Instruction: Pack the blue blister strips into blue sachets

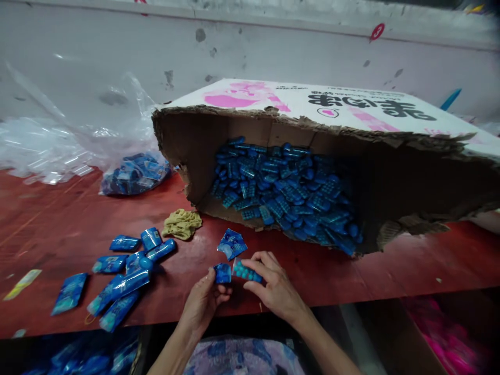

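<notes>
Tube [242, 270]: clamped in right hand [276, 285], above table [332, 281], just beside pouch [223, 274] | pouch: pinched by left hand [203, 296] | packs [133, 281]: piled at left | wrapper [232, 246]: laid just beyond hands | cloth [182, 224]: crumpled | box [297, 99]: opened toward hands, more tubes [281, 192] heaped inside
</notes>
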Available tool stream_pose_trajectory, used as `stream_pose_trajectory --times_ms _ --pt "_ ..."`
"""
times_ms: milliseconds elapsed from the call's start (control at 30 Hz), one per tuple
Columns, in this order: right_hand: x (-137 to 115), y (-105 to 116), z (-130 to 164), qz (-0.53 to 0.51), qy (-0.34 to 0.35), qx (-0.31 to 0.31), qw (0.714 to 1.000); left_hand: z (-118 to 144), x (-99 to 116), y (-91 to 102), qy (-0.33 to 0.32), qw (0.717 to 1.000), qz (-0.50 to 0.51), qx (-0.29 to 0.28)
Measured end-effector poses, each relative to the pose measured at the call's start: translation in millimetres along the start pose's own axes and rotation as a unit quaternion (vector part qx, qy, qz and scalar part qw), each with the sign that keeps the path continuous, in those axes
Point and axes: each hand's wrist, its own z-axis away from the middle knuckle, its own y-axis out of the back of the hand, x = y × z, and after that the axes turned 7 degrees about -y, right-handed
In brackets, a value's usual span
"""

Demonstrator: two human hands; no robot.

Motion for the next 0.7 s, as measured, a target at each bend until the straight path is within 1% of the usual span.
stream_pose_trajectory --times_ms 67,200,267,367,433,500,567,633,700 --pt "-4.4 -4.3 3.9 0.046 0.019 0.008 0.999 0.7 -1.7 -1.1 -0.002 1.0 0.003 0.0" --pt "-5.5 -14.0 7.0 0.12 0.042 0.028 0.991 2.9 -1.2 -3.0 -0.001 1.0 0.015 0.008" --pt "-5.9 -16.5 7.9 0.14 0.048 0.035 0.988 3.9 0.9 -3.7 0.001 1.0 0.019 0.015" --pt "-6.4 -17.1 8.7 0.147 0.052 0.03 0.987 4.4 4.0 -3.8 -0.003 1.0 0.011 0.009" --pt "-5.7 -17.4 8.4 0.133 0.052 0.021 0.99 4.2 5.5 -3.6 -0.017 1.0 0.002 0.014" --pt "-3.8 -19.2 7.8 0.095 0.042 0.01 0.995 3.7 6.6 -3.8 -0.029 0.999 -0.004 0.032" --pt "-1.2 -22.8 7.5 0.036 0.02 0.001 0.999 3.2 7.6 -4.4 -0.029 0.998 -0.007 0.046" --pt "0.9 -26.8 8.1 -0.017 -0.009 -0.006 1.0 2.6 8.5 -5.1 -0.024 0.999 -0.008 0.047" --pt "2.0 -29.4 9.5 -0.047 -0.033 -0.012 0.998 2.0 9.3 -5.2 -0.026 0.998 -0.012 0.047"
